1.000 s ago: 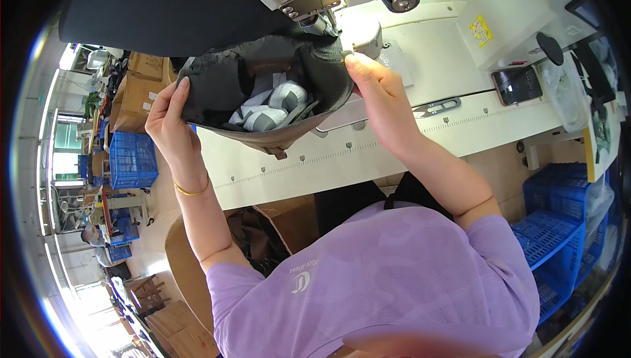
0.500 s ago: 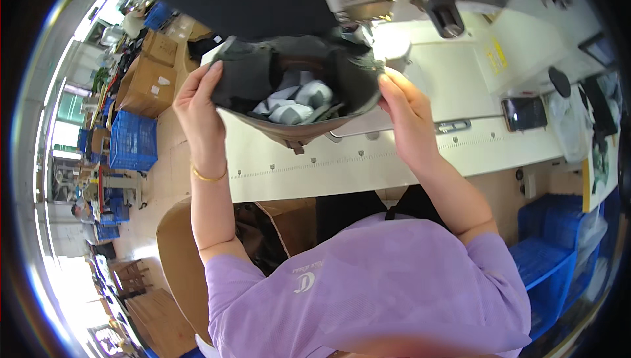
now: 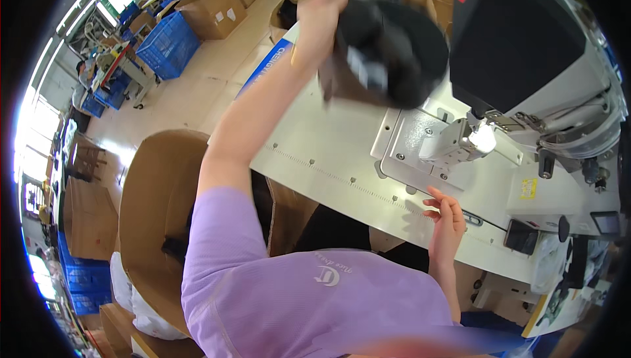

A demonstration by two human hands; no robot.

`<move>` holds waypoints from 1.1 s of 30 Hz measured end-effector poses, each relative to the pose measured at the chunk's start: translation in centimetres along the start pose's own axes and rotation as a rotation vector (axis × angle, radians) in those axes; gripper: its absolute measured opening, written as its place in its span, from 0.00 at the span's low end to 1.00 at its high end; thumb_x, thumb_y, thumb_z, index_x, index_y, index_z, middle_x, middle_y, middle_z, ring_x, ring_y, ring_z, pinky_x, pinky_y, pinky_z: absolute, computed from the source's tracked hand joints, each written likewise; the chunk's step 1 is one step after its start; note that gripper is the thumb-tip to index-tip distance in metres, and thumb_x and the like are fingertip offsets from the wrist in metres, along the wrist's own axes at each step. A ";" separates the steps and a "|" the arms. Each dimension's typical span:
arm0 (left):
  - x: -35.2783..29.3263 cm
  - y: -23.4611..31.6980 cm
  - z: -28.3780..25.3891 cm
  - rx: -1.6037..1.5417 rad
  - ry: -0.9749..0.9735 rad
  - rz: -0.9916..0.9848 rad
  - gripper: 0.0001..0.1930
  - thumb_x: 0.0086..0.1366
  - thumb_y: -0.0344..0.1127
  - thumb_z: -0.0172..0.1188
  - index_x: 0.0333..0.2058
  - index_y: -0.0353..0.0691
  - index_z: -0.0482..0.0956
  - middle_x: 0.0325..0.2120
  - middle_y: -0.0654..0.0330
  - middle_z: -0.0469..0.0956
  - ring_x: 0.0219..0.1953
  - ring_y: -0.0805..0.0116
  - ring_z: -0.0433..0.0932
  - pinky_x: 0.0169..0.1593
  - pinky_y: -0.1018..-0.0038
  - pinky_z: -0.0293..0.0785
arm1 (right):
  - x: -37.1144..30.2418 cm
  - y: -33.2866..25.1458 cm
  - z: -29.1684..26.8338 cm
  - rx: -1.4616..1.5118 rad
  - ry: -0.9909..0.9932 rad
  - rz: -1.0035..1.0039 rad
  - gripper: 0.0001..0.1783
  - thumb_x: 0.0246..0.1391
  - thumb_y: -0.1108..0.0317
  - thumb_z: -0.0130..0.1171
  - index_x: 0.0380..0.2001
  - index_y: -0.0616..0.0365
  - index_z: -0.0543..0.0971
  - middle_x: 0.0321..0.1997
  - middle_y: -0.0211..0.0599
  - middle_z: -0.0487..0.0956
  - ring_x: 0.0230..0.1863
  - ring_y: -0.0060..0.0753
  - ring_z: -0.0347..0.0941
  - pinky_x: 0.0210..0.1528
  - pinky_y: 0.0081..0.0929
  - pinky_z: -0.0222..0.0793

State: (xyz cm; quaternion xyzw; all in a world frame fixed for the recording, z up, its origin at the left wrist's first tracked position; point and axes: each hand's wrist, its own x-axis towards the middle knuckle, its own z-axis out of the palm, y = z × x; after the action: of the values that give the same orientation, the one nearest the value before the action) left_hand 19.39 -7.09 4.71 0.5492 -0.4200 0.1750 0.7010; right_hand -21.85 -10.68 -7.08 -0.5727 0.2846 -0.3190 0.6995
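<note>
A person's left arm (image 3: 256,121) stretches far forward, slightly bent at the elbow, the forearm slanting up and to the right. At its end, the left hand (image 3: 322,21) is clamped in a grip, blur softening the outline of its fingers. Well apart, lower and to the right, the right hand (image 3: 448,223) hangs free, fingers parted and loosely bent. The right forearm (image 3: 445,286) stands nearly upright in the view, its lower end hidden behind the torso (image 3: 315,299).
</note>
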 end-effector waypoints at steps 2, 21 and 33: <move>8.6 0.3 1.0 0.295 0.123 -0.042 0.28 0.59 0.43 0.58 0.50 0.27 0.65 0.48 0.44 0.68 0.53 0.51 0.64 0.58 0.62 0.56 | -0.7 0.1 0.7 -0.037 -0.054 0.024 0.13 0.63 0.69 0.44 0.38 0.63 0.77 0.46 0.41 0.79 0.40 0.25 0.74 0.39 0.22 0.70; -52.5 -3.6 -48.0 1.282 0.704 -1.558 0.42 0.58 0.61 0.53 0.54 0.23 0.61 0.54 0.34 0.62 0.58 0.38 0.61 0.61 0.55 0.58 | -2.1 4.4 10.2 -0.363 -0.328 0.072 0.11 0.61 0.73 0.43 0.34 0.65 0.75 0.43 0.47 0.79 0.34 0.22 0.74 0.36 0.19 0.69; -62.1 -6.0 -42.5 1.850 0.073 -1.110 0.37 0.50 0.45 0.68 0.55 0.35 0.63 0.59 0.47 0.58 0.61 0.47 0.58 0.57 0.56 0.65 | -2.4 7.2 12.2 -0.595 -0.315 0.042 0.11 0.62 0.73 0.42 0.35 0.64 0.75 0.44 0.46 0.79 0.33 0.17 0.71 0.31 0.11 0.63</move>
State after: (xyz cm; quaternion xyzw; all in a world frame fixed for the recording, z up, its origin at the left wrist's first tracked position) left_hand 4.05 43.29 -49.40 0.9740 0.2040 0.0984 0.0075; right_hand -13.19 -0.28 -11.86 -0.7882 0.2653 -0.1147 0.5433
